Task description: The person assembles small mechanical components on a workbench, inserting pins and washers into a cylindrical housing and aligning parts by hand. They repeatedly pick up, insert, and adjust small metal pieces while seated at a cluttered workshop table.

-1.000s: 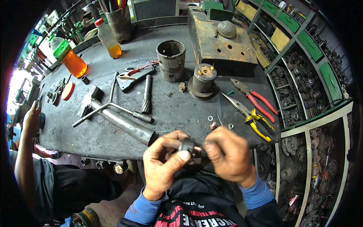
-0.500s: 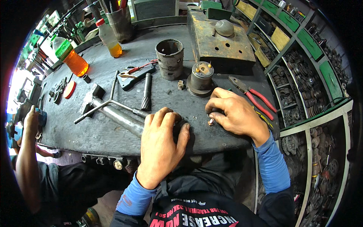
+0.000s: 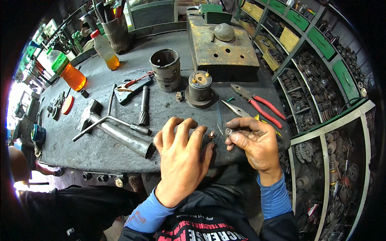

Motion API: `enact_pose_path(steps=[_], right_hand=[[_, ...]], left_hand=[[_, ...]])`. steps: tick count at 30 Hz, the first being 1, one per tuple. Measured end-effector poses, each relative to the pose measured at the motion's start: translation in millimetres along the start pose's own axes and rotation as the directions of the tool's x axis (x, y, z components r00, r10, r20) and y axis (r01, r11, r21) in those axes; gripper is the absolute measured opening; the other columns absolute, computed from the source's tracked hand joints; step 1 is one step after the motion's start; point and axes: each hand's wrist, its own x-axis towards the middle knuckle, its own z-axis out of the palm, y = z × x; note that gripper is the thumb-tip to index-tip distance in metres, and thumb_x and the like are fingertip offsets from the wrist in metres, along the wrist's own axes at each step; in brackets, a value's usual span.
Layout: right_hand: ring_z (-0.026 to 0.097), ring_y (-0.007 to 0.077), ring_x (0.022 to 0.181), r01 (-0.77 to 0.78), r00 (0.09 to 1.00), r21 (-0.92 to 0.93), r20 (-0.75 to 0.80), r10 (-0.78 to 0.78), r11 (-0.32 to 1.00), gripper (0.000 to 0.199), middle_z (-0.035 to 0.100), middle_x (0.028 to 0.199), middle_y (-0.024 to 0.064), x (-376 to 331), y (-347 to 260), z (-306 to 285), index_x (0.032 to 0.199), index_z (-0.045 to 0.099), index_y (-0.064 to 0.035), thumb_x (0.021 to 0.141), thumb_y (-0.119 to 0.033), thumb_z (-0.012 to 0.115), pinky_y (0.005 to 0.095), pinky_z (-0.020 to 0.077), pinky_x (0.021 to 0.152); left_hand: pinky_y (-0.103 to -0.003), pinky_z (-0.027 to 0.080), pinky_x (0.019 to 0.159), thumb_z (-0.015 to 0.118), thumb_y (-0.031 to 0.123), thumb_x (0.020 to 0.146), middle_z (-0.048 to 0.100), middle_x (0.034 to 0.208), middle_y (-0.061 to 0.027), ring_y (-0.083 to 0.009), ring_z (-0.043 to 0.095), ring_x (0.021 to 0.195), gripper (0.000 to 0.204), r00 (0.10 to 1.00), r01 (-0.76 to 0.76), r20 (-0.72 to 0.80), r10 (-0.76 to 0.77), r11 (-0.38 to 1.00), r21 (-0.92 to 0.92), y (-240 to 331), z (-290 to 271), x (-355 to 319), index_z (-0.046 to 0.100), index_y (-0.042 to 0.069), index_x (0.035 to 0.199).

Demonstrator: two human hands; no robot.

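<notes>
My right hand (image 3: 257, 146) is raised over the bench's near edge, thumb and fingers pinching a small ring-shaped metal piece, like a nut (image 3: 228, 131). Its fingers are turned toward me. My left hand (image 3: 183, 154) hovers beside it, fingers spread, with nothing visible in it. Just off its fingertips, a small copper-coloured part (image 3: 212, 135) lies on the bench. A thin blade-like strip (image 3: 219, 118) lies beyond, between the hands. Farther back stands a round metal part on a wide flange (image 3: 200, 90), with two yellowish studs on top.
Red-handled pliers (image 3: 263, 105) and long-nosed pliers (image 3: 237, 109) lie at right. A hollow metal cylinder (image 3: 165, 72), splined shaft (image 3: 144, 106), pipe-handled hammer (image 3: 122, 134) and T-shaped wrench (image 3: 108, 116) lie left. Bottles (image 3: 72, 76) and a rusty metal box (image 3: 225, 44) stand behind. A person sits at left.
My right hand has lifted and turned, bringing the small ring-shaped piece into sight. My left hand has spread its fingers. The view has shifted, and the other person's hand has left the bench.
</notes>
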Motion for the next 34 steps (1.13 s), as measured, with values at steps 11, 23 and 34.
enact_pose_path(steps=[11,23,34], right_hand=[[0.075,0.0187,0.09,0.049,0.996,0.021,-0.074,-0.047,0.999,0.03,0.074,0.105,0.0129,-15.4,2.6,5.1,0.123,0.067,0.0091,0.094,0.006,0.075,0.0314,0.0649,0.079],[0.076,0.018,0.092,0.104,0.99,-0.039,-0.091,-0.107,0.994,0.031,0.074,0.106,0.0129,-18.9,15.1,4.2,0.123,0.067,0.0073,0.093,0.006,0.077,0.0304,0.0655,0.081],[0.075,0.0212,0.096,0.156,0.979,-0.076,-0.118,-0.164,0.985,0.027,0.07,0.117,0.0184,-29.0,25.8,-23.5,0.121,0.067,0.0043,0.096,-0.002,0.075,0.0314,0.0637,0.081]], left_hand=[[-0.047,0.038,0.103,0.082,0.017,0.081,0.068,0.115,-0.0068,-0.0321,0.056,0.122,0.024,0.999,-0.043,-0.023,0.043,0.998,-0.041,-1.0,16.8,13.0,0.077,0.011,0.103],[-0.05,0.038,0.104,0.084,0.02,0.079,0.069,0.118,-0.0067,-0.0336,0.056,0.126,0.026,0.996,-0.084,0.04,0.083,0.996,0.022,0.1,16.6,14.3,0.078,0.015,0.104],[-0.052,0.037,0.109,0.085,0.023,0.078,0.068,0.122,-0.0082,-0.0339,0.055,0.129,0.037,0.997,-0.062,0.04,0.063,0.998,-0.017,-2.9,-2.7,14.4,0.077,0.016,0.113]])
